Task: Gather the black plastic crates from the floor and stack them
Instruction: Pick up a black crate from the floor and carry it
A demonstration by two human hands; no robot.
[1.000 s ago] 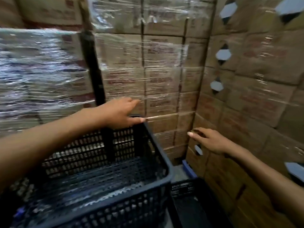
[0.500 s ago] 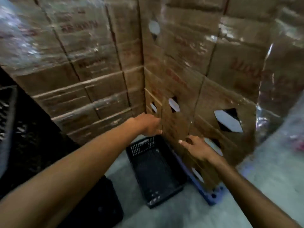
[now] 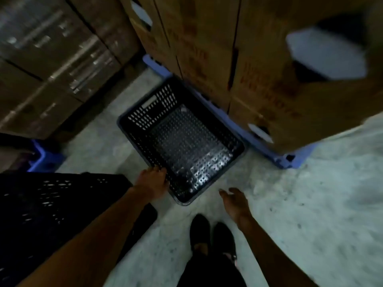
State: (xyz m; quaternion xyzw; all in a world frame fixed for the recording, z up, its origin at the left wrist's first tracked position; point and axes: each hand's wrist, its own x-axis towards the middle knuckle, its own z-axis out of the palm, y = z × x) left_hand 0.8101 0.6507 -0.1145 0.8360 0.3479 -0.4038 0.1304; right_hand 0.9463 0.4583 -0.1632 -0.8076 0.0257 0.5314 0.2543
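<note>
A black perforated plastic crate (image 3: pixel 182 139) lies empty on the concrete floor, its far side against a blue pallet. My left hand (image 3: pixel 152 181) rests on the crate's near left rim with the fingers curled over the edge. My right hand (image 3: pixel 235 200) hovers open just right of the crate's near corner, not touching it. At the lower left stands a taller stack of black crates (image 3: pixel 51 208), dark and partly hidden by my left forearm.
Wrapped cardboard cartons (image 3: pixel 53 59) rise at the left and more cartons (image 3: pixel 259 69) at the right on a blue pallet (image 3: pixel 288 160). Another blue pallet corner (image 3: pixel 44 160) shows at the left. My black shoes (image 3: pixel 211 235) stand on the grey floor (image 3: pixel 310 214).
The view has dropped from the cartons and crate stack to the floor. My left hand left the stack's top crate and now grips the floor crate's rim; my right hand came down beside it.
</note>
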